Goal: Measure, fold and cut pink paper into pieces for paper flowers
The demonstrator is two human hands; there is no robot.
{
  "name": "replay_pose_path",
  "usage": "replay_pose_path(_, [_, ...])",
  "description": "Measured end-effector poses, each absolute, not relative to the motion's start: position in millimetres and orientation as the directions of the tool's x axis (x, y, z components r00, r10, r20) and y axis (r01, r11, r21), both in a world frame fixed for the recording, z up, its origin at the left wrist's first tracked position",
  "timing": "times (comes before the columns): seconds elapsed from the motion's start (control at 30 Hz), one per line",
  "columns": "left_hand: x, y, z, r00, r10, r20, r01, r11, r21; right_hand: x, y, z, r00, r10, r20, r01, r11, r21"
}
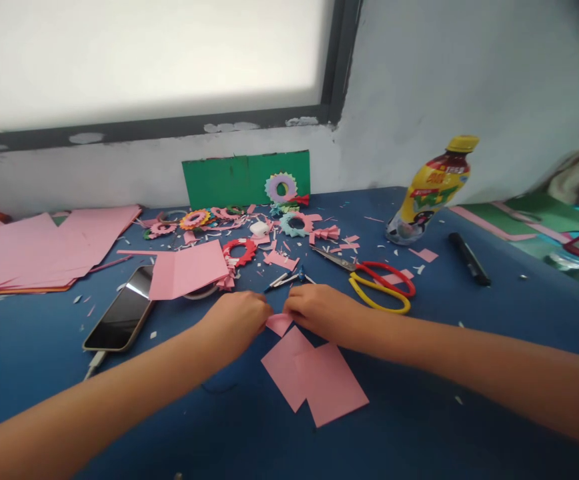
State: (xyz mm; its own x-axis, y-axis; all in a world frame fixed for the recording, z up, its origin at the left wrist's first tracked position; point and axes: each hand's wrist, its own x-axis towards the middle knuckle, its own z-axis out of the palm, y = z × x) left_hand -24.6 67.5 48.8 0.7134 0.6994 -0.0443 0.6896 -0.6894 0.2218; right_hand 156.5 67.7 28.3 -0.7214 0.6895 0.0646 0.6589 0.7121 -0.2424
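Between my two hands is a small piece of pink paper [279, 324], its near corner pointing toward me. The closed fingers of my left hand [242, 320] grip its left side. On its right side, my right hand [314, 308] pinches it, fingers curled down. The paper's far part is hidden by the fingers. Two pink paper squares [332, 387] lie overlapping on the blue table [219, 427], just nearer than the held piece. Right behind my hands rests a drawing compass [289, 278]. Scissors [377, 283] with red and yellow handles lie beyond my right wrist.
A phone [122, 313] with a cable and a folded pink sheet [189, 269] lie left. Pink sheets [44, 247] are stacked far left. Paper rings [239, 252] and scraps spread behind. A bottle [432, 190] and black marker [469, 260] are right. Green card [239, 179] leans against the wall.
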Motion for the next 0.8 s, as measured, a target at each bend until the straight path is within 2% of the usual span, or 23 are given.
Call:
replay_pose_path(0.1, [-20,53,46,0.711,0.681,-0.174,0.691,-0.723,-0.004,159,56,18,-0.757,0.644,0.111,0.635,0.765,-0.107])
replay_pose_path(0.17, [-20,44,42,0.690,0.684,-0.238,0.676,-0.726,-0.125,160,49,13,-0.759,0.640,0.119,0.637,0.768,-0.064])
replay_pose_path(0.27, [-25,35,32,0.674,0.707,-0.216,0.688,-0.707,-0.164,161,41,9,-0.738,0.660,0.138,0.656,0.751,-0.079])
replay_pose_path(0.4, [-32,32,26,0.679,0.716,-0.160,0.703,-0.697,-0.138,162,42,14,-0.695,0.710,0.116,0.684,0.702,-0.197])
replay_pose_path(0.57, [-20,49,49,0.601,0.766,-0.227,0.790,-0.613,0.023,155,59,29,-0.644,0.764,-0.039,0.735,0.604,-0.308])
replay_pose_path(0.8, [-12,73,59,0.559,0.793,-0.242,0.829,-0.542,0.139,146,69,39,-0.561,0.823,-0.089,0.755,0.465,-0.462])
